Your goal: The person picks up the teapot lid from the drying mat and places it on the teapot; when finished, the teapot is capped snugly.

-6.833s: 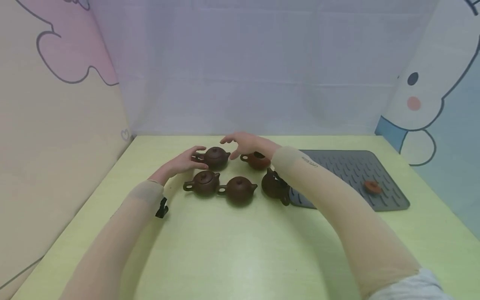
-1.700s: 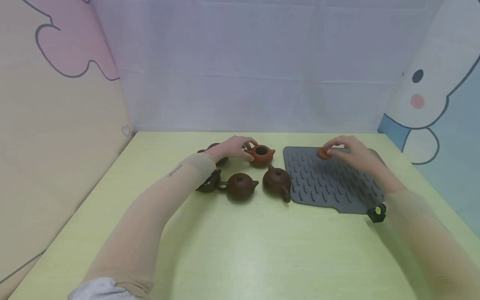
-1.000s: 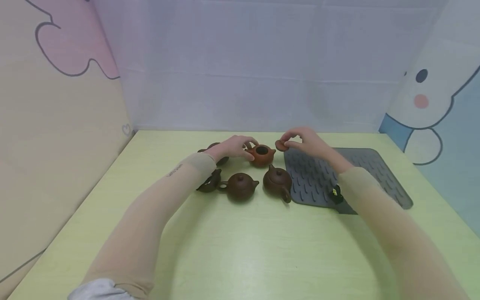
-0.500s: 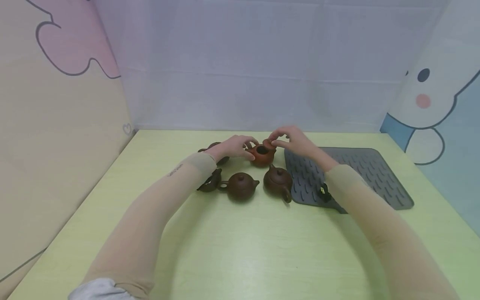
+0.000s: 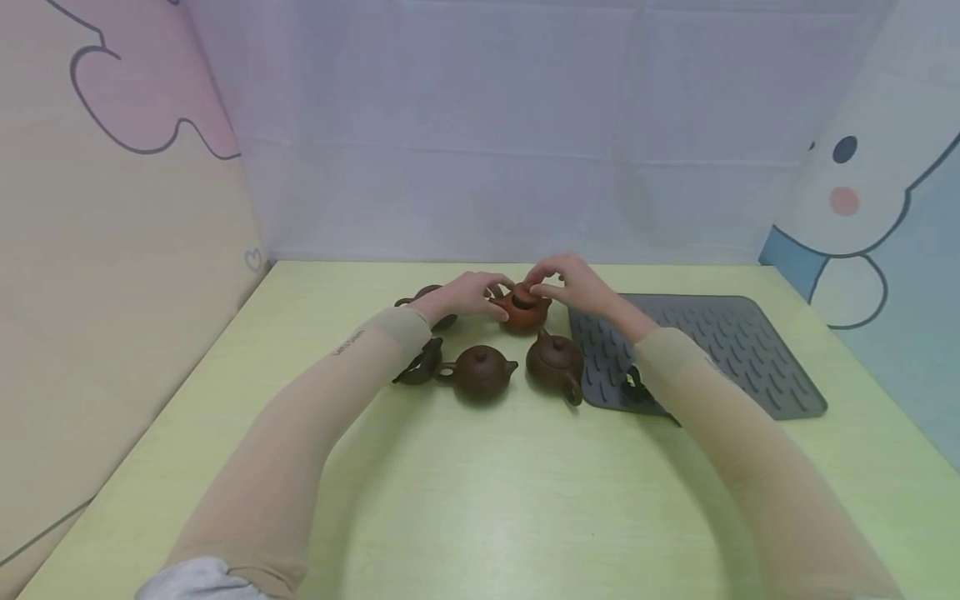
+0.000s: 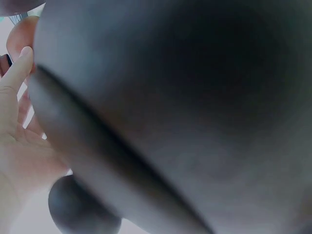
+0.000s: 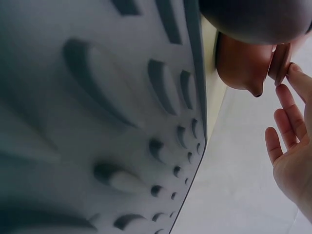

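Note:
A reddish-brown clay teapot point(image 5: 522, 320) stands at the back of the table, spout to the right. My left hand point(image 5: 471, 295) grips it at its handle side; the fingers hide the handle. Between thumb and fingertips, my right hand point(image 5: 573, 285) pinches the teapot's lid point(image 5: 526, 294), tilted over the mouth, where a dark gap still shows. In the right wrist view this lid point(image 7: 279, 64) sits at the rim of the teapot point(image 7: 243, 62), above the spout. A dark teapot point(image 6: 185, 112) fills most of the left wrist view, close to the camera.
Dark brown teapots with lids stand nearby: one at the front middle point(image 5: 480, 373), one at the right point(image 5: 553, 364), and two partly hidden behind the left arm. A grey ridged mat point(image 5: 720, 350) lies to the right, under the right forearm.
The lid lay on the mat earlier; my right hand has carried it left to the teapot's mouth. My left hand has moved from a dark teapot to the reddish-brown one.

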Demonstrator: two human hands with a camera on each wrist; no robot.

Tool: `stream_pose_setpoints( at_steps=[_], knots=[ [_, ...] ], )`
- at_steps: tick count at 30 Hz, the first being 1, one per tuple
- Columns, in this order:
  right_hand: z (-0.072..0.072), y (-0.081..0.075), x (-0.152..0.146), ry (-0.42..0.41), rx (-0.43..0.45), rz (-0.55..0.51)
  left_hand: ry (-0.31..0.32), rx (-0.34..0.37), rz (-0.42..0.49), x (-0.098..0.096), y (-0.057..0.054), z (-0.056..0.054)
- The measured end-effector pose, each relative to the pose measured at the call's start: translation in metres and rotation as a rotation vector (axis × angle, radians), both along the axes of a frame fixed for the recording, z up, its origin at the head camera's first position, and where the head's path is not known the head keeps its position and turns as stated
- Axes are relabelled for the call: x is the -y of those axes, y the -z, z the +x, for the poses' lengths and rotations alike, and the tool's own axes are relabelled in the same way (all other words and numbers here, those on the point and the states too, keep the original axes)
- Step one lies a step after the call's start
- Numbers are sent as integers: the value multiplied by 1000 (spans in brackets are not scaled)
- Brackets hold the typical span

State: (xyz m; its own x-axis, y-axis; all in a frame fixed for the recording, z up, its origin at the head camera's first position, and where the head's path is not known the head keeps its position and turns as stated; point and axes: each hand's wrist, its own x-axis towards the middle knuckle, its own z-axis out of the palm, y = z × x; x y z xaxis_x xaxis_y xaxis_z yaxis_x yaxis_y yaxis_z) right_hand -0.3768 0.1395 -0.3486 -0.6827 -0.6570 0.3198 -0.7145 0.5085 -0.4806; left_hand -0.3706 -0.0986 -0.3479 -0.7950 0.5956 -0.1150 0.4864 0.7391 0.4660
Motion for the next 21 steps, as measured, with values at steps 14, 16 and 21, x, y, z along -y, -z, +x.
stream_pose_setpoints(
  at_steps=[14, 16, 21],
  knots=[
    [-1, 6, 4, -22, 18, 11, -9, 6, -9, -2, 0, -1],
    [0, 6, 4, -24, 7, 10, -12, 7, -12, -2, 0, 0],
    [1, 7, 5, -24, -8, 12, -18, 15, -21, -3, -2, 0]
  ],
)
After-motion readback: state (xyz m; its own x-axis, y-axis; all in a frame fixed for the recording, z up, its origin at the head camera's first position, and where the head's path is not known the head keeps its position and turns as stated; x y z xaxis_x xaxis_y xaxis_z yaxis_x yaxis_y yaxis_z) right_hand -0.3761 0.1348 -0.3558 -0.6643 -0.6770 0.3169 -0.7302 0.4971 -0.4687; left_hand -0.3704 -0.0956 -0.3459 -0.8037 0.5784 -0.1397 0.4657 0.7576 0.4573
